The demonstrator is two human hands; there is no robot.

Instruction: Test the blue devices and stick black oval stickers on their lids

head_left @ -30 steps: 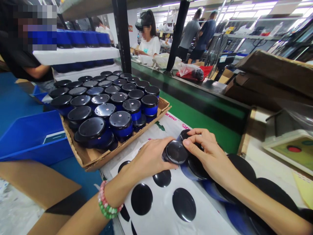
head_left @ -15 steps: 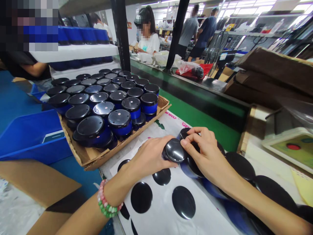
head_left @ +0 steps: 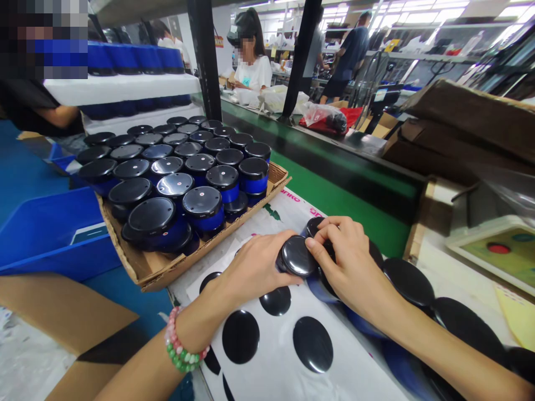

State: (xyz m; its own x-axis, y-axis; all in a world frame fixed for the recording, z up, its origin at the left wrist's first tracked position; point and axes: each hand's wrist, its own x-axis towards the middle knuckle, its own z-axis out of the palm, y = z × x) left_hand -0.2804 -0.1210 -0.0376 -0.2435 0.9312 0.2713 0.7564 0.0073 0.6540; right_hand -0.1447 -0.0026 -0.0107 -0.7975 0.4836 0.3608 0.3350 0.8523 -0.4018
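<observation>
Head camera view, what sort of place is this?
Most likely a factory assembly area: a cardboard tray is packed with matching blue-and-black round units, a long green surface, perhaps a conveyor, runs past the bench, and other people are at benches beyond.

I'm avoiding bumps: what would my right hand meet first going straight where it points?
Likely the black-topped piece in your left hand; your right hand seems to touch it, though depth is unclear.
</observation>
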